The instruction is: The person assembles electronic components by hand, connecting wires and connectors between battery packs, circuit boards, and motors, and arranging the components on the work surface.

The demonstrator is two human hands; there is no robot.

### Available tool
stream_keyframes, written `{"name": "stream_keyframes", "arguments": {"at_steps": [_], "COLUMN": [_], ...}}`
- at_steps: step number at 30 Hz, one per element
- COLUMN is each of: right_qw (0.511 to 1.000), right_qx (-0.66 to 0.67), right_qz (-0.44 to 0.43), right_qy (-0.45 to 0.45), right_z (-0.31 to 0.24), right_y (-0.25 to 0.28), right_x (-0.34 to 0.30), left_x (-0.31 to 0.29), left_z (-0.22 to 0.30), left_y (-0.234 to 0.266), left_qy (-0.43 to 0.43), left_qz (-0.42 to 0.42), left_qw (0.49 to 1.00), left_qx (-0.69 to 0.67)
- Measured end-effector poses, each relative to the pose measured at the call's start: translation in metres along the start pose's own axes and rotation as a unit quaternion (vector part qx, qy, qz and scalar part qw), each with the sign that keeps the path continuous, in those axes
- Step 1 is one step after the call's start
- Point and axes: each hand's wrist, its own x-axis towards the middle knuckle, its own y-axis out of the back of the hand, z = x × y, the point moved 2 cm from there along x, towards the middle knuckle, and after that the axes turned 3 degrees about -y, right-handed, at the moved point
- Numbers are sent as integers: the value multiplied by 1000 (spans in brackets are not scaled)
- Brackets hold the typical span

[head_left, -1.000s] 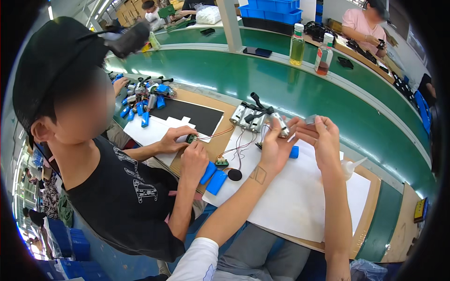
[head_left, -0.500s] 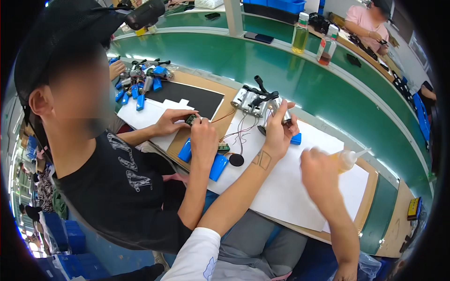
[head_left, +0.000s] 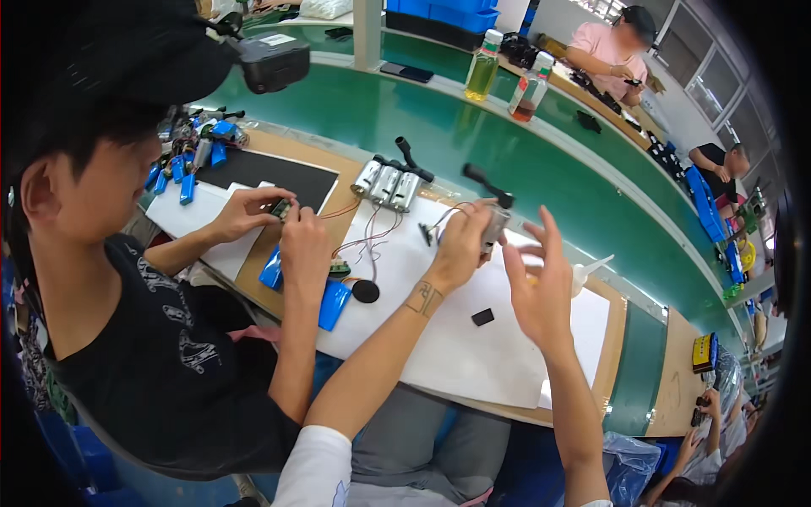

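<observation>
My left hand (head_left: 463, 245) grips a silver cylindrical motor (head_left: 497, 226) with a black arm-like piece on its upper end, held above the white paper (head_left: 473, 363). Close by on the right, my right hand (head_left: 541, 283) has its fingers spread, with nothing visible in them. Partly hidden behind it is a squeeze bottle with a white nozzle (head_left: 585, 272). Several silver motors (head_left: 386, 184) with black pieces lie in a row left of my left hand, thin wires in front of them. A small black rectangular piece (head_left: 482, 317) rests on the paper below.
At my left, a co-worker handles a small green circuit board (head_left: 280, 209); blue battery packs (head_left: 334, 304) and a black disc (head_left: 365, 291) lie nearby. A motor-and-battery pile (head_left: 198, 148) is farther left. Two bottles (head_left: 481, 69) stand beyond the green bench (head_left: 338, 93).
The view has swung right. My left hand has lifted its motor away from the row and turned it. My right hand has moved from the squeeze bottle toward the motor, its fingers spreading.
</observation>
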Motion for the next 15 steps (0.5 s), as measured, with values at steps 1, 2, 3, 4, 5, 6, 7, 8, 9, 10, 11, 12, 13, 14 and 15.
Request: {"name": "stream_keyframes", "arguments": {"at_steps": [1,2,3,4,5,6,7,8,9,10,11,12,13,14,15], "right_qw": [1000,998,998,978,938,922,919,947,969,968,967,957,946,938,936], "right_qx": [30,60,65,180,291,300,304,252,198,204,203,248,288,293,293], "right_qz": [-5,-11,-12,-68,-122,-151,-155,-141,-126,-111,-111,-95,-76,-94,-95], "right_qy": [-8,-16,-18,-80,-142,-193,-198,-138,-79,-95,-108,-115,-123,-159,-167], "right_z": [1,2,8,19,28,37,43,48,49,52,53,48,44,40,44], "right_y": [-5,-9,-13,-16,-18,-11,-11,-9,-8,-5,-1,5,13,18,17], "right_x": [5,6,6,4,2,0,-7,-13,-23,-32,-40,-45,-49,-51,-56], "left_x": [-1,-8,-13,-16,-23,-32,-47,-60,-78,-96,-112,-128,-144,-154,-154], "left_z": [4,5,2,1,-1,-1,1,2,4,2,2,12,23,25,25], "left_y": [-2,-10,-13,-5,-3,-11,-18,-24,-29,-29,-28,-23,-12,0,7], "left_qy": [9,27,45,82,85,110,138,160,168,141,114,123,130,138,146], "left_qz": [-19,-21,-23,-70,-68,-65,-60,-47,-42,-2,37,38,28,19,20], "left_qw": [1000,999,999,993,993,992,988,980,979,987,991,990,991,983,982], "left_qx": [16,4,-7,38,41,9,-22,-105,-104,-82,-59,-57,30,119,118]}}
